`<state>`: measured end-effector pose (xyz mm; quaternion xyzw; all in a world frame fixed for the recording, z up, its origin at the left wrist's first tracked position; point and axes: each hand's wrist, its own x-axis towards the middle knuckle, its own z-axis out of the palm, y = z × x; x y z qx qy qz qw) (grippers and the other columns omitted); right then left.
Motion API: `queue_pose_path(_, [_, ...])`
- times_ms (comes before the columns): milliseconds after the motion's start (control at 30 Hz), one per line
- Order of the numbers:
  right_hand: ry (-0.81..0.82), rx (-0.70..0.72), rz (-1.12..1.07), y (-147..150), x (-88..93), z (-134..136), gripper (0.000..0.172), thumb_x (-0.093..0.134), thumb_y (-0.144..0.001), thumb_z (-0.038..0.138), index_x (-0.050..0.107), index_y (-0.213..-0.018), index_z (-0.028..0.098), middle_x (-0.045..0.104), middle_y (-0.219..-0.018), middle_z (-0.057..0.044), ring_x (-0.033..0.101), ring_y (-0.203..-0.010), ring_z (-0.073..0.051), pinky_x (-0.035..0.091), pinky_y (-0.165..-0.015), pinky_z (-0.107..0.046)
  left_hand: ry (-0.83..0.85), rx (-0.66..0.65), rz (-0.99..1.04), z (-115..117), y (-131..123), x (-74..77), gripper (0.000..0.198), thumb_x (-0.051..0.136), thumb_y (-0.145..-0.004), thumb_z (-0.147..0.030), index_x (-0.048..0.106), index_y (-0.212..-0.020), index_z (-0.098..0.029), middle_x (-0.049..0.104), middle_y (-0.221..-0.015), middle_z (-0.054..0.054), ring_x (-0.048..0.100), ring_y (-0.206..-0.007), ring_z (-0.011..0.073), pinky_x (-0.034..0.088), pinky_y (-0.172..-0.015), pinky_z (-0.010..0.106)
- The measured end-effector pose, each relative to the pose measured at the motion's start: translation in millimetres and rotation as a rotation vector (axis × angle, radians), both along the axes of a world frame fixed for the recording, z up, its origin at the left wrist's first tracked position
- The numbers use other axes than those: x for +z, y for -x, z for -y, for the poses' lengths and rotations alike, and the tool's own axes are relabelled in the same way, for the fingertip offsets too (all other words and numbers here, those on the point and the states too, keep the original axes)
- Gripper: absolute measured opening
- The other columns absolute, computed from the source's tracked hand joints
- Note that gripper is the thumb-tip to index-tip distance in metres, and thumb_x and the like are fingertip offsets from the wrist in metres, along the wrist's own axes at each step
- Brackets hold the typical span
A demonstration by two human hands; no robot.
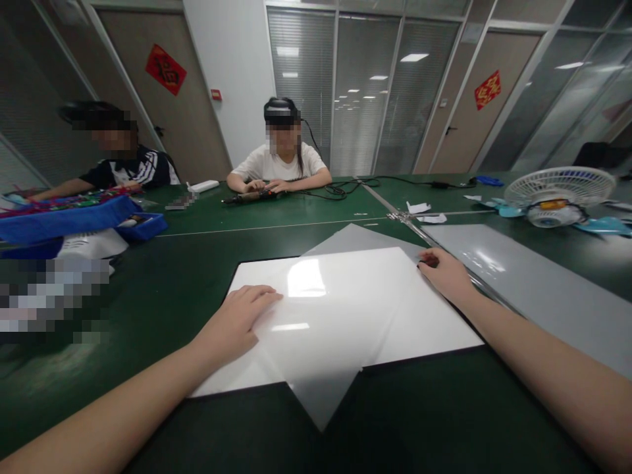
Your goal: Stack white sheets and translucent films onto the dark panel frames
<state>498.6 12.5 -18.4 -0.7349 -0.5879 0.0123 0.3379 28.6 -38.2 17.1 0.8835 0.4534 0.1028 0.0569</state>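
Observation:
A glossy white board [434,332] with a dark edge lies flat on the green table in front of me. Set diagonally across it is a translucent plastic sheet [320,395], with its far and near corners sticking out past the board. My left hand [241,319] rests on the left side of the sheet and board, fingers stretched out. At the far right, my right hand [444,273] has its fingers curled together at the sheet's right corner, beside the board's edge. The fingertips are partly in shadow.
A grey panel [523,283] lies to the right, beside a metal strip [494,299]. Beyond are a white fan [557,191] and paper scraps [419,208]. Blue trays [69,220] stand at left. Two people sit opposite, one by a dark tool [251,196] with a cable.

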Motion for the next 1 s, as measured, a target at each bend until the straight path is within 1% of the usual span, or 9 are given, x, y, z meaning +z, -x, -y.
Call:
queue_pose_path(100, [-0.003, 0.013, 0.002, -1.3, -1.3, -0.8, 0.027, 0.056, -0.073, 0.025, 0.065, -0.097, 0.019, 0.069, -0.091, -0.005, 0.063, -0.082, -0.020, 0.047, -0.077, -0.031, 0.004, -0.009, 0.002, -0.7, 1.4, -1.3, 0.063, 0.045, -0.069, -0.003, 0.056, -0.127, -0.024, 0.056, -0.129, 0.007, 0.046, -0.121, 0.0264, 0.034, -0.103, 0.044])
queue_pose_path(200, [0.010, 0.018, -0.003, -1.5, -0.9, -1.1, 0.028, 0.056, -0.072, 0.026, 0.065, -0.097, 0.018, 0.069, -0.091, -0.006, 0.063, -0.082, -0.020, 0.047, -0.075, -0.031, 0.016, -0.014, -0.022, -0.7, 2.2, -0.6, 0.068, 0.045, -0.065, 0.000, 0.055, -0.127, -0.024, 0.056, -0.129, 0.006, 0.046, -0.121, 0.0262, 0.033, -0.102, 0.044])
queue_pose_path(300, [0.022, 0.021, -0.004, -0.9, 0.0, -1.4, 0.029, 0.055, -0.072, 0.026, 0.066, -0.097, 0.018, 0.069, -0.092, -0.006, 0.062, -0.081, -0.020, 0.046, -0.074, -0.031, 0.026, 0.000, -0.045, 1.0, 1.3, 3.0, 0.071, 0.045, -0.061, 0.002, 0.055, -0.127, -0.023, 0.056, -0.129, 0.006, 0.045, -0.121, 0.0263, 0.034, -0.101, 0.044])
queue_pose_path(400, [0.033, 0.024, -0.004, -1.5, -0.8, -2.8, 0.029, 0.055, -0.072, 0.027, 0.066, -0.096, 0.017, 0.068, -0.091, -0.006, 0.061, -0.081, -0.020, 0.046, -0.074, -0.032, 0.041, 0.016, -0.050, 3.8, -0.8, 8.2, 0.073, 0.044, -0.059, 0.003, 0.056, -0.126, -0.023, 0.058, -0.124, 0.007, 0.048, -0.117, 0.0254, 0.034, -0.100, 0.043])
queue_pose_path(600, [0.012, 0.029, -0.007, -4.7, -3.7, -4.9, 0.029, 0.054, -0.071, 0.028, 0.065, -0.096, 0.018, 0.067, -0.092, -0.007, 0.061, -0.082, -0.020, 0.045, -0.075, -0.032, 0.083, 0.022, -0.024, 8.1, -3.4, 14.7, 0.074, 0.045, -0.058, 0.003, 0.056, -0.126, -0.023, 0.059, -0.121, 0.007, 0.048, -0.114, 0.0245, 0.036, -0.100, 0.041])
queue_pose_path(833, [-0.011, 0.046, 0.010, -3.2, -3.5, -2.5, 0.031, 0.051, -0.071, 0.026, 0.064, -0.098, 0.017, 0.066, -0.091, -0.007, 0.060, -0.080, -0.019, 0.046, -0.076, -0.031, 0.135, 0.029, 0.025, 8.1, -3.9, 17.0, 0.072, 0.045, -0.058, 0.002, 0.058, -0.124, -0.023, 0.060, -0.119, 0.007, 0.048, -0.115, 0.0258, 0.039, -0.099, 0.042])
queue_pose_path(1000, [-0.010, 0.024, -0.035, -3.6, 0.1, 2.6, 0.031, 0.052, -0.070, 0.028, 0.065, -0.097, 0.018, 0.067, -0.093, -0.007, 0.061, -0.081, -0.020, 0.047, -0.077, -0.032, 0.131, -0.022, 0.062, 7.9, -1.7, 13.9, 0.072, 0.044, -0.057, 0.002, 0.059, -0.122, -0.024, 0.059, -0.122, 0.007, 0.048, -0.118, 0.0253, 0.038, -0.102, 0.044])
